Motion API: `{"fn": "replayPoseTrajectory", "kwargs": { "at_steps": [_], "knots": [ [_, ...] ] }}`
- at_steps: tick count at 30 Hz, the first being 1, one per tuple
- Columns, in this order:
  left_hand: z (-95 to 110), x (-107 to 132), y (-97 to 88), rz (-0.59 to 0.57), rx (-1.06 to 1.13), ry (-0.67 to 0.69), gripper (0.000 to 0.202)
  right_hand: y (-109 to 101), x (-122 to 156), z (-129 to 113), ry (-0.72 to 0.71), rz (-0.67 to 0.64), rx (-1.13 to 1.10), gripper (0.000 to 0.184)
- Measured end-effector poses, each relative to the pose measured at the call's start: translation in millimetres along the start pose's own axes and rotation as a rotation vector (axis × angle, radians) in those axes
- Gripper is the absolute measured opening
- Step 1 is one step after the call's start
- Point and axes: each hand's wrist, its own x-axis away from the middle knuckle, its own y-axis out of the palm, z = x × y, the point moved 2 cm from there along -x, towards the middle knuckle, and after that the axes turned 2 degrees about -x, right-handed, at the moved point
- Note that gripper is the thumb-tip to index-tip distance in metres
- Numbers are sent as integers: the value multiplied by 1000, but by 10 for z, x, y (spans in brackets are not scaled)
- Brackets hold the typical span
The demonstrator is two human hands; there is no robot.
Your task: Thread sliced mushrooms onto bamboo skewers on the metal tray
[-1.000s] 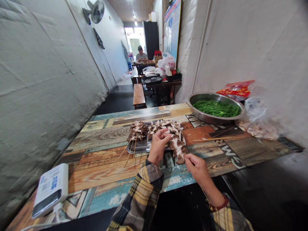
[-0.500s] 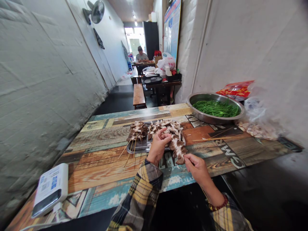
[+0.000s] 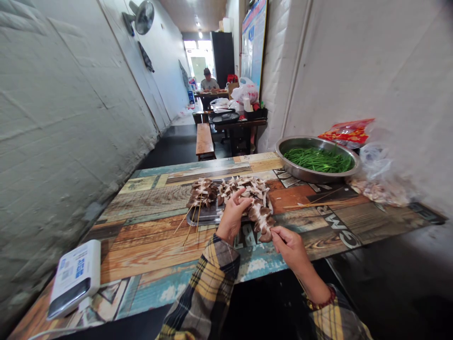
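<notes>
My left hand (image 3: 233,215) reaches over a pile of sliced mushroom pieces (image 3: 247,189) on a flat metal tray (image 3: 207,216), its fingers curled and pinched among the pieces. My right hand (image 3: 290,245) is closed near the table's front edge, pinching the end of a skewer loaded with mushroom slices (image 3: 262,218). Several finished mushroom skewers (image 3: 202,192) lie at the tray's left, their sticks pointing toward me. Both arms wear yellow plaid sleeves.
A steel bowl of green stalks (image 3: 317,159) stands at the back right, with loose bamboo sticks (image 3: 314,203) and plastic bags (image 3: 375,179) beside it. A white payment device (image 3: 75,276) sits at the near left. Farther down the room are benches, tables and a seated person (image 3: 208,81).
My left hand's fingers have shifted slightly over the mushroom pile. The right hand and the skewer have barely moved.
</notes>
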Motion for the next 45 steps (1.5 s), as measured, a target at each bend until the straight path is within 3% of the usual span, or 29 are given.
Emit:
{"fn": "replayPoseTrajectory", "kwargs": {
  "at_steps": [9, 19, 24, 31, 39, 45],
  "knots": [
    [-8, 5, -10, -41, -31, 25, 69, -12, 2, 9, -21, -7, 0, 30],
    [24, 39, 40, -114, -96, 1, 61, -8, 12, -24, -24, -19, 11, 28],
    [22, 45, 61, -141, -26, -30, 55, -2, -2, -1, -1, -14, -34, 27],
    [11, -14, -25, -45, 83, -60, 42, -8, -14, 32, 27, -2, -123, 29],
    [-75, 10, 20, -127, -124, -27, 34, 13, -25, 83, 8, -1, -74, 25],
    [-75, 12, 23, -114, -167, -3, 32, 36, -38, 37, 17, 31, -16, 25]
  ]
}}
